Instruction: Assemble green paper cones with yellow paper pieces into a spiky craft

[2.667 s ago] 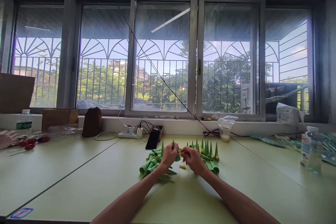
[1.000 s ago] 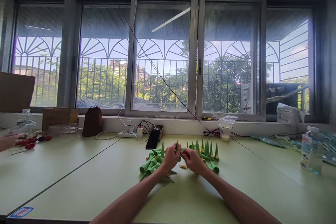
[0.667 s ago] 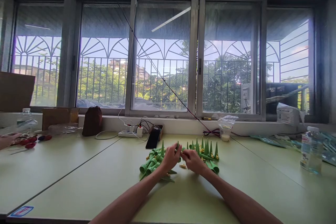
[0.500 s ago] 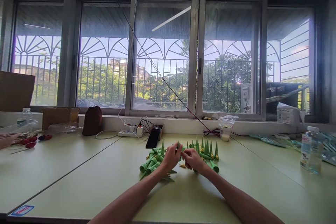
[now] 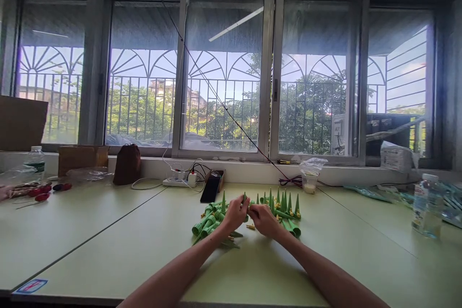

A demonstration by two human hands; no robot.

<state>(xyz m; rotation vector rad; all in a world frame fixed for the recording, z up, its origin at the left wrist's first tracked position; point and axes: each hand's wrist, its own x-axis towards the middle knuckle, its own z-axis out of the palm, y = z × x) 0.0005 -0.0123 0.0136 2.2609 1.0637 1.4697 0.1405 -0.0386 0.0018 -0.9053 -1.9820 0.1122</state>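
Note:
My left hand (image 5: 236,215) is closed around a slim green cone (image 5: 245,197), whose pointed tip shows above the fingers. Pressed up against it, my right hand (image 5: 265,220) has its fingers curled in a pinch. What lies between those fingertips is too small and hidden to name. Green tubes (image 5: 205,226) lie in a pile beside my left hand. To the right, several green cones (image 5: 285,202) stand upright with small yellow pieces (image 5: 298,214) near their bases. A loose yellow piece (image 5: 250,226) rests on the table below my hands.
A phone (image 5: 210,188) leans on a small box behind the pile, near a power strip (image 5: 179,182). A water bottle (image 5: 427,206) and plastic packets (image 5: 371,194) are at the right. A brown pouch (image 5: 127,166) and red items (image 5: 42,196) sit left, by another person's hand (image 5: 4,193).
My right hand's fingers have curled in tighter against my left hand. Both hands stay in nearly the same place. At the far left, the other person's hand has drawn back toward the edge.

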